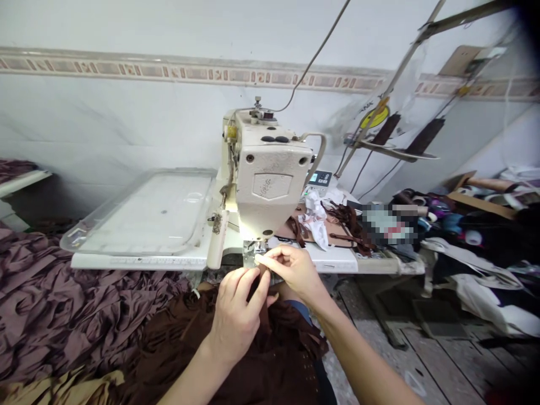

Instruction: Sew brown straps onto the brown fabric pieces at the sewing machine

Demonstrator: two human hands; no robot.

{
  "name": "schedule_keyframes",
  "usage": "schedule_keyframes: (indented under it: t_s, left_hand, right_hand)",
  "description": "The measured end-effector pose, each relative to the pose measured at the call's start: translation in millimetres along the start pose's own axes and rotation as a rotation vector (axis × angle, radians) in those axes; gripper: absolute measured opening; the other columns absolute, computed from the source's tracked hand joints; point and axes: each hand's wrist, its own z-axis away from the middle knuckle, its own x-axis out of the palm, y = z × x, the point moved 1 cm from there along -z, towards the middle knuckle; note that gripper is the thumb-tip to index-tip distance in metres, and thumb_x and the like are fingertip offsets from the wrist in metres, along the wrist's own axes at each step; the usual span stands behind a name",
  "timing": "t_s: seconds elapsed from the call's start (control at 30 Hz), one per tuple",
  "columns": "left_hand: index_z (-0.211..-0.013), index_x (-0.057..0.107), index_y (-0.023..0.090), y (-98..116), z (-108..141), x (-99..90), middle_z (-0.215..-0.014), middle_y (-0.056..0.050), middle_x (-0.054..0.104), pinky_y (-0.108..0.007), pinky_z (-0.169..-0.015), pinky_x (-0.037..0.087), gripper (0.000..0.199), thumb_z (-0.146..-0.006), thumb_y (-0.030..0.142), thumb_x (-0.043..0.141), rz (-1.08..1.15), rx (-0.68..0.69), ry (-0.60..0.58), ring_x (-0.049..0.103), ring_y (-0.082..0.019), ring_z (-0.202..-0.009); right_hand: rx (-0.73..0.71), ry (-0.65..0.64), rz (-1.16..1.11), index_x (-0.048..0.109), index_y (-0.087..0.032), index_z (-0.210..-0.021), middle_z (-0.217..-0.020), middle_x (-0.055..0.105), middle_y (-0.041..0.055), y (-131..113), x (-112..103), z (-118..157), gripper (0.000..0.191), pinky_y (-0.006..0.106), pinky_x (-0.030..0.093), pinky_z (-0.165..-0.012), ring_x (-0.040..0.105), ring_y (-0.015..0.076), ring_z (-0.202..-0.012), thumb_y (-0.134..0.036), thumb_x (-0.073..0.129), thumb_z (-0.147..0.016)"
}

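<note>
Right in front of me stands a cream sewing machine [270,174], its lamp shining on the metal needle plate [250,256]. Dark brown fabric [236,360] drapes over my lap and rises to the machine's front edge. My left hand [238,309] pinches the edge of this fabric just before the plate. Close beside it, my right hand [297,273] has thumb and index finger together at the same edge, close to the presser foot. The fingers hide most of the fabric edge between them.
A clear plastic lid [147,208] lies on the left of the white machine table [139,262]. Brown and white scraps [316,216] sit right of the machine. Thread cones [426,135] stand on a rack. Mauve fabric [76,304] is heaped at left; thread spools [470,237] pile at right.
</note>
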Motion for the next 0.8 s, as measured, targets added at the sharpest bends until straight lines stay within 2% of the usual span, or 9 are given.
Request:
schedule_keyframes:
  t_s: [0.13, 0.27, 0.4, 0.57, 0.8]
  left_hand:
    - [-0.143, 0.067, 0.017, -6, 0, -0.7, -0.128, -0.013, 0.076, -0.044, -0.105, 0.055, 0.040, -0.103, 0.010, 0.064, 0.033, 0.028, -0.011, 0.067, -0.027, -0.121]
    - [-0.140, 0.068, 0.014, -4, 0, 0.3, -0.130, -0.013, 0.078, -0.046, -0.109, 0.053, 0.038, -0.103, 0.008, 0.063, 0.044, 0.059, 0.006, 0.066, -0.028, -0.125]
    - [-0.139, 0.068, 0.013, 5, 2, 0.9, -0.135, -0.015, 0.076, -0.050, -0.109, 0.052, 0.037, -0.103, 0.009, 0.062, 0.016, 0.011, -0.008, 0.065, -0.031, -0.129]
    - [-0.144, 0.065, 0.010, 8, 6, 0.9, -0.139, -0.017, 0.074, -0.052, -0.114, 0.048, 0.045, -0.100, 0.004, 0.057, 0.006, 0.006, -0.035, 0.061, -0.033, -0.135]
    - [-0.141, 0.066, 0.012, 13, -1, 4.2, -0.137, -0.015, 0.075, -0.050, -0.110, 0.049, 0.043, -0.100, 0.006, 0.055, -0.109, -0.039, -0.028, 0.064, -0.032, -0.127]
  right_hand:
    - [0.125, 0.077, -0.161, 0.075, -0.020, -0.082, -0.073, 0.072, 0.0015, 18, 7, 2, 0.039, 0.028, 0.049, -0.060, 0.061, 0.0169, -0.063, -0.055, 0.092, -0.077]
    - [0.184, 0.178, -0.204, 0.072, -0.022, -0.087, -0.073, 0.066, -0.0009, 32, 8, 28, 0.045, 0.028, 0.050, -0.061, 0.059, 0.0178, -0.066, -0.067, 0.081, -0.086]
    - [0.157, 0.121, -0.140, 0.072, -0.024, -0.082, -0.072, 0.063, 0.0011, 38, 15, 59, 0.052, 0.029, 0.049, -0.058, 0.059, 0.0206, -0.068, -0.073, 0.065, -0.096]
    - [0.087, 0.171, -0.197, 0.069, -0.023, -0.079, -0.065, 0.057, -0.0023, 32, 29, 72, 0.045, 0.027, 0.043, -0.051, 0.053, 0.0150, -0.054, -0.063, 0.071, -0.097]
    - [0.137, 0.275, -0.375, 0.074, -0.022, -0.096, -0.076, 0.070, 0.0004, 34, 32, 63, 0.036, 0.026, 0.052, -0.054, 0.064, 0.0147, -0.057, -0.055, 0.084, -0.089]
